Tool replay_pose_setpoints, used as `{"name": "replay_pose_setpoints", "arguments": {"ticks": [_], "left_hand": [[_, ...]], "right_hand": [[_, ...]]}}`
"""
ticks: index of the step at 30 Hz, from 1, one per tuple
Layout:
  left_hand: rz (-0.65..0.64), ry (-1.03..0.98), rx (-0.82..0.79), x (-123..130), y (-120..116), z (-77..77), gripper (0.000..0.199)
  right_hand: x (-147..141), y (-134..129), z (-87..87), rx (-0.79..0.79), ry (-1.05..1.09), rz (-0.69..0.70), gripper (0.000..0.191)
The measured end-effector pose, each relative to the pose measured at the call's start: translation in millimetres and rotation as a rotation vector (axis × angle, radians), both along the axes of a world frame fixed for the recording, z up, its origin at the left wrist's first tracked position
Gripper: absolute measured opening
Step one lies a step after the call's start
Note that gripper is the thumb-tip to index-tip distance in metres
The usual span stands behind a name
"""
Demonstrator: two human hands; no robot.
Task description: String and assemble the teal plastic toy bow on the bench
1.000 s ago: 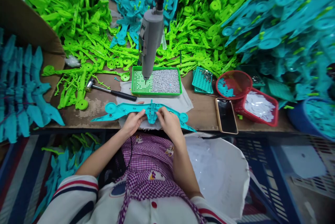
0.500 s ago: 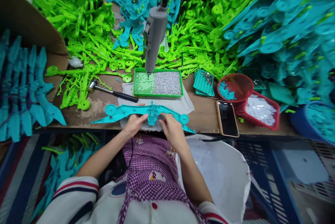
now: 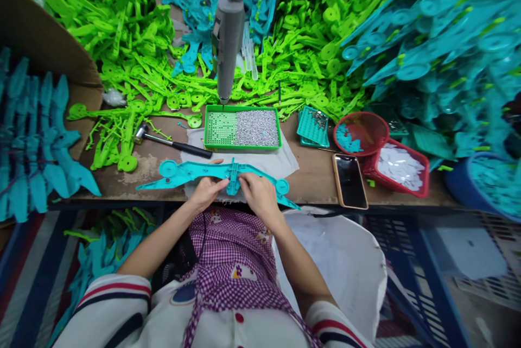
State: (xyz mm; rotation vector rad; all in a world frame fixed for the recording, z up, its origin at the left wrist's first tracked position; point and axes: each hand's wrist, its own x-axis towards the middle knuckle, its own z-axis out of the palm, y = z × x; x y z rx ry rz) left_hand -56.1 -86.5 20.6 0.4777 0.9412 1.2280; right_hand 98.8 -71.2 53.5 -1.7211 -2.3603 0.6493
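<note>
A long blue plastic part (image 3: 185, 170) with pointed ends and round discs lies across the front of the bench, above my lap. My left hand (image 3: 208, 191) grips it just left of its ribbed middle, thumb on top and a fingertip showing behind the far edge. On the other side of the middle, my right hand (image 3: 260, 193) has its fingers bent down onto the part; whether a small piece is under them is hidden. Behind the part a green tray (image 3: 242, 148) holds many small screws, and a hanging grey electric screwdriver (image 3: 228, 44) points down at its perforated half.
A hammer (image 3: 175, 144) lies left of the tray. To the right are a teal tray (image 3: 312, 126), a red bowl (image 3: 372, 125), a red basket (image 3: 419, 185) of white pieces and a phone (image 3: 350, 181). Green parts (image 3: 122, 49) and blue parts (image 3: 439, 38) are heaped behind.
My right hand has shifted inward, closer to the middle of the blue part, with its fingers more bent over it. The left hand keeps its grip. The whole view has shifted slightly.
</note>
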Motion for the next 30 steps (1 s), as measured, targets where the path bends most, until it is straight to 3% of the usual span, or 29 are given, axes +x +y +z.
{"name": "replay_pose_setpoints", "arguments": {"ticks": [3, 7, 12, 17, 21, 24, 28, 30], "left_hand": [[-0.023, 0.016, 0.016, 1, 0, 0.2, 0.083], [0.007, 0.024, 0.015, 1, -1, -2.6, 0.088], [-0.019, 0.105, -0.013, 2, 0, -8.5, 0.071], [-0.187, 0.303, 0.022, -6, 9, -8.7, 0.04], [-0.466, 0.496, 0.002, -31, 16, -2.7, 0.028], [-0.632, 0.725, 0.168, -45, 19, 5.7, 0.022], [-0.473, 1.102, 0.514, -45, 25, 9.8, 0.016], [-0.462, 1.189, 0.618, -42, 31, 6.7, 0.018]], "right_hand": [[-3, 1, 1.4, -0.04, 0.008, -0.049, 0.028], [2, -3, -0.4, -0.055, 0.055, -0.008, 0.027], [13, -6, -0.4, 0.002, 0.05, -0.045, 0.025], [4, 9, 1.2, 0.047, -0.063, 0.057, 0.029], [1, 19, -0.9, -0.014, -0.093, 0.047, 0.028], [1, 21, -4.8, -0.052, -0.116, 0.04, 0.028], [0, 22, -5.5, -0.081, -0.104, 0.04, 0.028], [3, 23, -2.6, -0.115, -0.059, 0.027, 0.025]]}}
